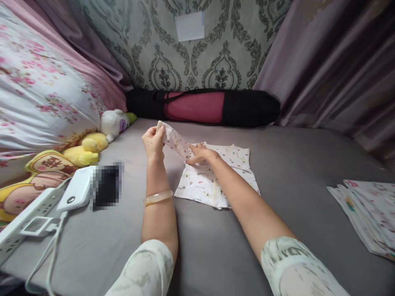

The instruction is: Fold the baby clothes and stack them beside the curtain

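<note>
A small white garment [197,187] with a scattered print lies on the grey sheet in front of me, partly folded over. Its narrow end, which looks like a sleeve or leg, is lifted up to the left. My left hand [153,142] pinches the tip of that raised end between thumb and fingers. Where the raised part meets the body of the garment, my right hand [200,154] rests with its fingers stretched out and thumb apart. My right forearm covers part of the cloth.
Folded printed clothes [370,213] are stacked at the right. On the left lie a power strip [33,218], a white power bank [78,187] with cables, a blurred dark object [106,187] and plush toys [86,150]. A black and pink bag [194,107] lies along the wall.
</note>
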Demonstrator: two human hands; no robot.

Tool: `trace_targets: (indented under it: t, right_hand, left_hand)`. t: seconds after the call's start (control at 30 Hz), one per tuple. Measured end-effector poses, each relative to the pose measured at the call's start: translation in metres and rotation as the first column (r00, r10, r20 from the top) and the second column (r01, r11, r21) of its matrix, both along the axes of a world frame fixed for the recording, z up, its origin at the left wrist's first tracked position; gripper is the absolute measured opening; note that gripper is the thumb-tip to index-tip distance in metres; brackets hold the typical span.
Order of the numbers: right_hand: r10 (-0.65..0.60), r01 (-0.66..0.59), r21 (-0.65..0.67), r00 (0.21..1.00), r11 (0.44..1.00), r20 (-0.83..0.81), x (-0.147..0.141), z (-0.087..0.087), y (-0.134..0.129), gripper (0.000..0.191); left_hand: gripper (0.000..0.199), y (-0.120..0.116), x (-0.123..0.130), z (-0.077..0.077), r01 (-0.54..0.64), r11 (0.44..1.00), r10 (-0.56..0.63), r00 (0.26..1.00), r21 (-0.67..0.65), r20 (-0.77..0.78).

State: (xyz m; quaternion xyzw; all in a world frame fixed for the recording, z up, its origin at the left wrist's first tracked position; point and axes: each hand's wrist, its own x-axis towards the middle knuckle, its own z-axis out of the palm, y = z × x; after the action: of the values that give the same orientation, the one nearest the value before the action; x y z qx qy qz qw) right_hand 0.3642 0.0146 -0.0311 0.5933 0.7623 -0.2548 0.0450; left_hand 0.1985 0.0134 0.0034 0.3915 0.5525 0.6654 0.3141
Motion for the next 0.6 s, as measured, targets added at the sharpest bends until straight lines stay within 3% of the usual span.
trace_targets:
  t: [0.13, 0.33, 0.6]
  right_hand:
    - [-0.001, 0.001, -0.012, 1.000, 1.000, 0.016, 0.001, 0.004, 0.003, 0.105]
    - [0.026, -0.031, -0.032, 0.988, 0.999, -0.151, 0.019, -0.009, 0.011, 0.094]
    - [-0.030, 0.031, 0.033, 0.999, 0.999, -0.018, 0.000, -0.009, 0.004, 0.106]
  left_hand:
    - [0.028, -0.002, 0.012, 0.004, 0.078, 0.997, -0.078, 0.996, 0.006, -0.033]
    - [0.029, -0.002, 0.003, 0.001, 0.018, 0.999, -0.019, 1.000, -0.036, -0.019]
    - [0.034, -0.001, 0.008, 0.002, 0.058, 0.998, -0.057, 0.997, 0.008, -0.045]
